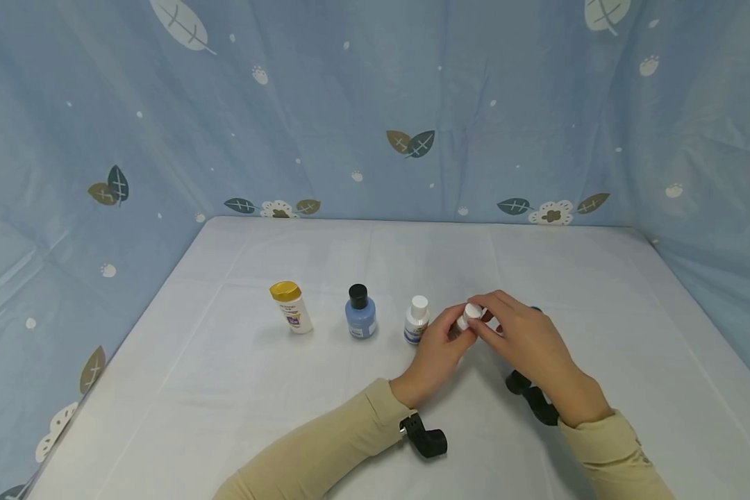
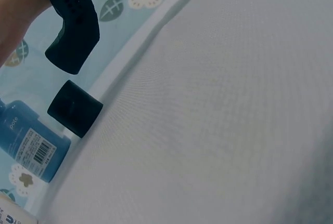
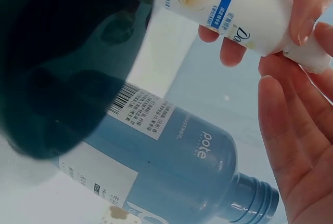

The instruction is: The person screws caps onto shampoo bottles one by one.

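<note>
My left hand [image 1: 436, 355] grips a small white bottle [image 3: 239, 13] with a blue stripe, held tilted. My right hand [image 1: 528, 344] pinches its white cap [image 1: 473, 311] between thumb and fingertips. Whether the cap is loose from the bottle cannot be told. Close by the left hand stands another white bottle [image 1: 417, 319] with a white cap. Beside the right hand is a blue bottle [image 3: 171, 151] with a bare threaded neck, mostly hidden by that hand in the head view. A black cap [image 2: 75, 108] lies on the table near the right wrist.
Further left stand a blue bottle [image 1: 360, 316] with a black cap and a white bottle [image 1: 294, 309] with a gold cap. A white cloth covers the table [image 1: 237, 417]; a blue patterned curtain [image 1: 325, 104] encloses it. Each wrist wears a black camera [image 1: 426, 437].
</note>
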Available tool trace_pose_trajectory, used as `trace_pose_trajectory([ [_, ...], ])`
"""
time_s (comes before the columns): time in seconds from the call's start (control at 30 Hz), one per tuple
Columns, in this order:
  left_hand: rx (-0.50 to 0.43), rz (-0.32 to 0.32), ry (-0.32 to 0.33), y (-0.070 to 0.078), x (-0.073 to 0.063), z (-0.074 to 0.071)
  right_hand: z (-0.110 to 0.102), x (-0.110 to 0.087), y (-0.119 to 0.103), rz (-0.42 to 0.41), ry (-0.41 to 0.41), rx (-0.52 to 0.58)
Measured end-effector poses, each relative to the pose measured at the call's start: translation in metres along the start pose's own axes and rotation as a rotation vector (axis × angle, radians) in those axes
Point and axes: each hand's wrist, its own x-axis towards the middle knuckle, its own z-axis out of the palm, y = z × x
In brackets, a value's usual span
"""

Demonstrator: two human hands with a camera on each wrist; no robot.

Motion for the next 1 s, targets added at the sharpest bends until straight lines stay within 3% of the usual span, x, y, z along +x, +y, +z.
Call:
trace_pose_trajectory([
  [0.5,0.027,0.017,-0.006,0.0,0.002,0.0,0.0,0.001,0.002,-0.002,-0.005,-0.003],
  [0.8,0.077,0.007,0.005,0.004,0.002,0.003,-0.021,0.003,0.002,0.015,0.032,0.052],
  [1.0,0.079,0.058,0.004,0.006,0.001,0.004,-0.039,0.004,0.001,0.041,0.065,0.101],
])
